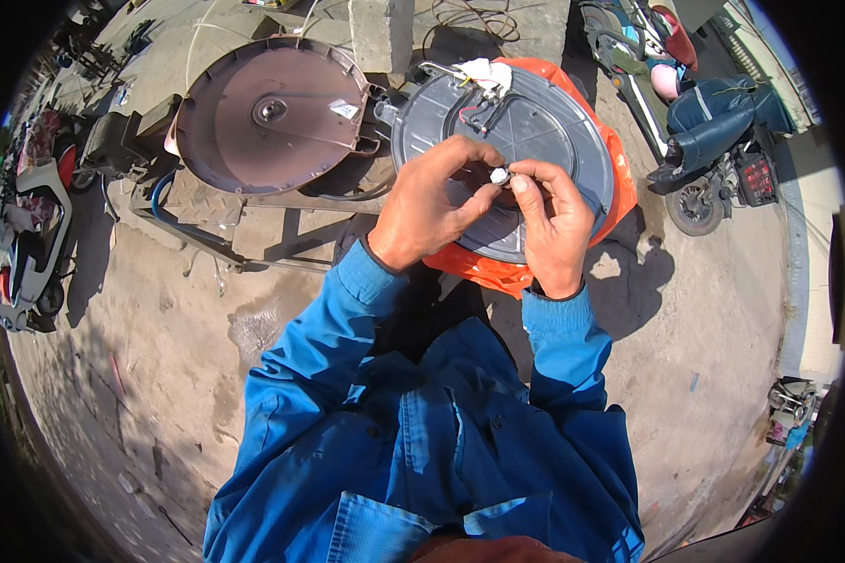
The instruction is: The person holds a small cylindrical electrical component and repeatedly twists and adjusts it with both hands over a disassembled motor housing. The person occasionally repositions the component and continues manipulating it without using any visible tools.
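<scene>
Both hands are raised over a grey round plastic lid (563,145), which lies on an orange plastic sheet (498,277). My left hand (434,199) and my right hand (552,218) meet at the fingertips around a small white piece (499,175), pinching it; its detail is too small to make out. A crumpled white cloth or paper (488,75) sits at the lid's far edge, beside a small wire loop. To the left lies a brown round plastic lid (235,122) with a central metal fitting.
The lids rest on a metal stand (207,211) above concrete ground (141,375). Concrete blocks (376,33) and coiled cable (465,19) are at the back. A white scooter (33,244) is at left; a dark blue scooter (718,127) and other vehicles are at right.
</scene>
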Action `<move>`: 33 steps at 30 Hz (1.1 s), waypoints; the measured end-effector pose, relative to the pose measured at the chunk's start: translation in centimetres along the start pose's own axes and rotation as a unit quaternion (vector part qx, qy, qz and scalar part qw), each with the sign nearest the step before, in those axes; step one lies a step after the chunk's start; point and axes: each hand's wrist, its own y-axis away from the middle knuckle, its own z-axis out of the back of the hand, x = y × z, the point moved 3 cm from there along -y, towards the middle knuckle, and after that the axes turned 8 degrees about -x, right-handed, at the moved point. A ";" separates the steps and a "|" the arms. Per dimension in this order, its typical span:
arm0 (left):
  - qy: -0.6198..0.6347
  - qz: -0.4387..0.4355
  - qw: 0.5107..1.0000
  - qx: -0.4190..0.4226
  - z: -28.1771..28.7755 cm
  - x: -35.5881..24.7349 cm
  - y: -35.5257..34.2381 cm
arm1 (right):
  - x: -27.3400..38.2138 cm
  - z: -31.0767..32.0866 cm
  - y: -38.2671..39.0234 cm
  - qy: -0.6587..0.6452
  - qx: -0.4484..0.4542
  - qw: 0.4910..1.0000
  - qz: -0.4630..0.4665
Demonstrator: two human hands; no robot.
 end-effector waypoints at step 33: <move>0.209 0.144 0.964 -0.083 -0.5 1.6 2.1 | -0.8 0.1 -0.2 -0.122 0.032 0.987 -0.102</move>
